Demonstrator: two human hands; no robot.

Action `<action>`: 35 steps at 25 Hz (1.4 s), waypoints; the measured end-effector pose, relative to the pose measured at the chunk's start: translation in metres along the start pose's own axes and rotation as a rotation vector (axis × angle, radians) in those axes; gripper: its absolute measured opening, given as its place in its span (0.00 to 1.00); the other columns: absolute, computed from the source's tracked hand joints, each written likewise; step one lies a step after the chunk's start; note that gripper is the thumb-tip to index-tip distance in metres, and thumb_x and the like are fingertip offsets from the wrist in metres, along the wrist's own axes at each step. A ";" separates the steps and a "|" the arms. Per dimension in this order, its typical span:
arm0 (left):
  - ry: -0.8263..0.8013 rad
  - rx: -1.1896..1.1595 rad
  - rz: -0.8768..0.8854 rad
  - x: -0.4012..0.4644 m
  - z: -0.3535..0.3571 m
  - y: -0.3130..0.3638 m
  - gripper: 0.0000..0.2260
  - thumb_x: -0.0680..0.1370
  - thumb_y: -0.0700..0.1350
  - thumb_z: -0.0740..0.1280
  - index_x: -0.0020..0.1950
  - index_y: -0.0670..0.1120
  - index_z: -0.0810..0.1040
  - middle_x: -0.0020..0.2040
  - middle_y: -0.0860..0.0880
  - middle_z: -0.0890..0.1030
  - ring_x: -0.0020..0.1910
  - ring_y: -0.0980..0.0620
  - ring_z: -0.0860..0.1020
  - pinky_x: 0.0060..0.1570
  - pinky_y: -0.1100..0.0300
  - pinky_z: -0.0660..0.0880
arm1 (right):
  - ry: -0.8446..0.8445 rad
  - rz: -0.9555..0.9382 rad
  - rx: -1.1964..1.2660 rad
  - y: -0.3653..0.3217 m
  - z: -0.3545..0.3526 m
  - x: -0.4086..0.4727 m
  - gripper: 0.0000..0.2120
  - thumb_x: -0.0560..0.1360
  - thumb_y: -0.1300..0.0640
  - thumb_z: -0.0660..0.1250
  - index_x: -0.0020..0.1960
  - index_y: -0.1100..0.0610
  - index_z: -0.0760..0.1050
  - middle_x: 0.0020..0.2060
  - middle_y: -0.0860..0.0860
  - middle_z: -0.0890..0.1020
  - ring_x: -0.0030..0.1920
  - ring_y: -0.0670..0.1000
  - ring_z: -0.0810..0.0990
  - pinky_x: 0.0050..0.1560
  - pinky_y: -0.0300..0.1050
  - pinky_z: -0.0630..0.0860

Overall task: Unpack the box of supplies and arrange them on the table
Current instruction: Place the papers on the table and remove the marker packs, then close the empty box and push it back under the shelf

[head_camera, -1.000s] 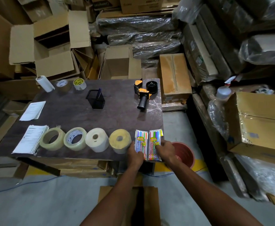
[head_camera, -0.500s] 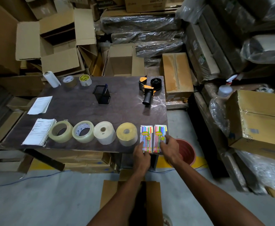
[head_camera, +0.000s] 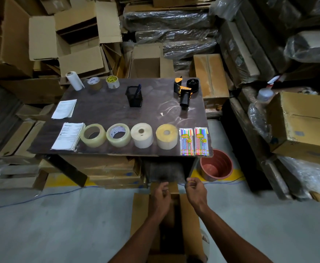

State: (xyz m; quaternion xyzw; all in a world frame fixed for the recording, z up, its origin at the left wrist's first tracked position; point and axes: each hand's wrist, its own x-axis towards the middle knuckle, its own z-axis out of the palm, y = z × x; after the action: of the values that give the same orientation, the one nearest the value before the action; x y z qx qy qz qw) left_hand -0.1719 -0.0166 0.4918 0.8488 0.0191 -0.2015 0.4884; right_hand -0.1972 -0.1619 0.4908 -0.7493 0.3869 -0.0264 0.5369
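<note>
From the head view, two flat packs of bright coloured pens (head_camera: 195, 141) in clear plastic lie side by side at the near right corner of the dark brown wooden table (head_camera: 117, 114), and the right pack reaches the table's right edge. Left of them, along the near edge, four rolls stand in a row: a fat yellow roll (head_camera: 166, 136), a fat white roll (head_camera: 142, 135), a clear tape roll with blue print (head_camera: 118, 135) and a clear tape roll with a brown core (head_camera: 93, 135). They sit close together. A stack of white printed papers (head_camera: 68, 136) lies at the left end of the row.

The open brown cardboard box (head_camera: 142, 211) sits on the grey floor just in front of the table. Both hands hang over it, apart from each other and clear of the table. The left hand (head_camera: 162, 196) has loose, bent fingers and holds nothing. The right hand (head_camera: 195, 189) has its fingers curled; whether it holds something cannot be told.

The middle of the table has bare room. Farther back stand a black mesh pen cup (head_camera: 134, 96), a black and orange tape gun (head_camera: 184, 91), a white paper roll (head_camera: 74, 81), two small tape rolls (head_camera: 103, 82) and one loose paper sheet (head_camera: 64, 109). A round red-brown plastic pot (head_camera: 216, 165) stands on the floor by the table's right corner. Cardboard boxes and shiny wrapped bundles crowd all around.
</note>
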 end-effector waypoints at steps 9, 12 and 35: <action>-0.060 0.064 -0.081 -0.053 -0.059 -0.079 0.16 0.80 0.37 0.62 0.66 0.49 0.75 0.58 0.50 0.80 0.52 0.57 0.77 0.40 0.75 0.70 | -0.032 0.044 -0.100 0.045 0.046 -0.077 0.04 0.78 0.57 0.66 0.50 0.54 0.79 0.45 0.52 0.83 0.48 0.53 0.81 0.46 0.43 0.74; -0.072 0.089 -0.090 -0.064 -0.071 -0.095 0.16 0.79 0.38 0.62 0.66 0.48 0.76 0.57 0.50 0.81 0.52 0.57 0.77 0.39 0.76 0.69 | -0.075 0.049 -0.100 0.054 0.053 -0.095 0.03 0.78 0.57 0.67 0.50 0.54 0.79 0.46 0.50 0.83 0.49 0.51 0.81 0.47 0.41 0.73; -0.134 0.126 -0.360 -0.093 -0.014 -0.255 0.14 0.78 0.37 0.64 0.63 0.45 0.78 0.52 0.49 0.80 0.50 0.54 0.77 0.47 0.68 0.69 | -0.399 0.192 -0.331 0.229 0.092 -0.101 0.10 0.77 0.61 0.66 0.57 0.58 0.80 0.49 0.51 0.81 0.49 0.50 0.79 0.48 0.40 0.73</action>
State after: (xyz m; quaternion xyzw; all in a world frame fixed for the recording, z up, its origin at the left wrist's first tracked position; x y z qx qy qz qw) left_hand -0.3114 0.1438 0.3217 0.8452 0.1253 -0.3426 0.3907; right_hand -0.3517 -0.0571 0.3012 -0.7771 0.3420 0.2362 0.4727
